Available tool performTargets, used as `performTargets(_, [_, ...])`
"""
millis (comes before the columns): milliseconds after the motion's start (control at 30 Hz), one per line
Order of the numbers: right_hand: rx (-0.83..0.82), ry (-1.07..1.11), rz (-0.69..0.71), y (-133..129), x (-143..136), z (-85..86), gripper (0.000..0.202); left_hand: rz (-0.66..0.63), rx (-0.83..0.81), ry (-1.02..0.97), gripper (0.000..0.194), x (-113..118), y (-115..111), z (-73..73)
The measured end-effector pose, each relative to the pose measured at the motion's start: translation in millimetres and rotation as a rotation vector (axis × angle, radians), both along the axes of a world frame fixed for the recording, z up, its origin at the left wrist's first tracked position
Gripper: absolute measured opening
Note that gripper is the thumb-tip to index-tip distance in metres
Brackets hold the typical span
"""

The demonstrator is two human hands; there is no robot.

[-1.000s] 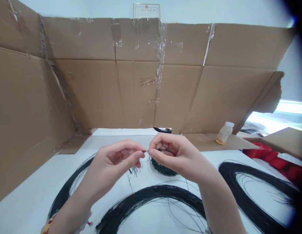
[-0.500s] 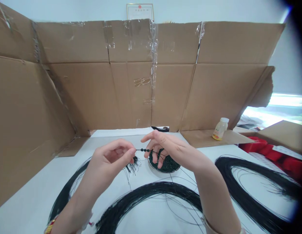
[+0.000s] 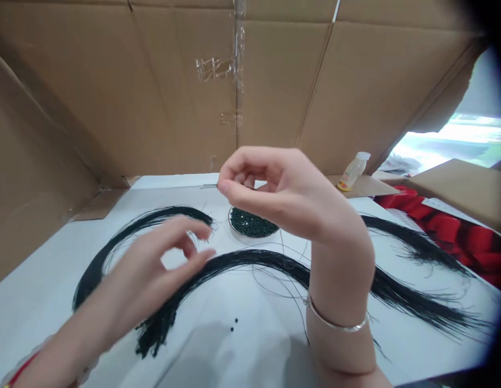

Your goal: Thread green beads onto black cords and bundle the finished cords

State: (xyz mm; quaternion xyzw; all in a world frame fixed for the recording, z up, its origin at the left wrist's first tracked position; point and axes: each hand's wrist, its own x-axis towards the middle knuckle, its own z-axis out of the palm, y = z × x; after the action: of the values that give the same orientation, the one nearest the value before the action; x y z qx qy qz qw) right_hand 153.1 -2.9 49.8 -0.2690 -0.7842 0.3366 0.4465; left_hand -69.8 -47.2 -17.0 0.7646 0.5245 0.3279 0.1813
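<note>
My right hand (image 3: 280, 188) is raised in front of the cardboard, thumb and forefinger pinched on a thin dark cord (image 3: 209, 186) whose short ends poke out to the left. Lower down, my left hand (image 3: 161, 258), slightly blurred, has its thumb and fingers apart and holds nothing. Below the right hand stands a round dish of small dark green beads (image 3: 254, 225). A thick bundle of black cords (image 3: 250, 260) curves across the white table, with knotted or beaded ends (image 3: 155, 334) at lower left. Another black bundle (image 3: 125, 237) arcs behind the left hand.
Two loose beads (image 3: 234, 325) lie near the front of the table (image 3: 242, 302). More black cords (image 3: 416, 242) spread at right. A bottle with a white cap (image 3: 353, 172) stands on a cardboard flap. Red items (image 3: 448, 226) sit beyond, and tall cardboard walls (image 3: 173, 91) enclose the back and left.
The left hand has let go of the cord and dropped down and left. My right hand has risen, turned and pinched the cord. The view has tilted downward.
</note>
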Motion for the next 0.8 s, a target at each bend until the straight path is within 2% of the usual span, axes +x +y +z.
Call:
performTargets(67, [0.023, 0.008, -0.023, -3, 7, 3.4, 0.014, -0.132, -0.201, 0.184, 0.012, 2, -10, -39.3])
performTargets(167, [0.029, 0.018, -0.044, -6, 14, 6.7, 0.015, -0.186, -0.416, 0.324, 0.01, 11, -31, -94.1])
performTargets(200, [0.034, 0.016, -0.059, -6, 15, 7.2, 0.016, -0.189, -0.433, 0.348, 0.005, 15, -38, -106.4])
performTargets(267, [0.044, -0.001, -0.074, -6, 15, 7.5, 0.016, -0.177, -0.446, 0.363, 0.006, 21, -48, -119.2])
performTargets(333, [0.058, -0.012, -0.083, -5, 15, 6.9, 0.017, -0.167, -0.437, 0.357, 0.011, 27, -52, -119.8])
performTargets(500, [0.08, -0.021, -0.083, -2, 17, 5.3, 0.016, -0.167, -0.428, 0.37, 0.027, 35, -49, -108.8])
performTargets(600, [0.074, -0.021, -0.09, 1, 19, 4.5, 0.016, -0.174, -0.429, 0.348, 0.028, 38, -48, -109.5])
performTargets(700, [0.065, 0.006, -0.093, 6, 17, 3.1, 0.016, -0.113, -0.431, 0.304, 0.027, 38, -41, -108.3])
performTargets(767, [0.042, 0.05, -0.037, 11, 14, 1.5, 0.014, -0.06, -0.4, 0.278, 0.024, 34, -28, -98.3])
performTargets(800, [0.014, 0.073, 0.006, 14, 12, 0.6, 0.013, -0.04, -0.381, 0.246, 0.023, 30, -20, -88.9])
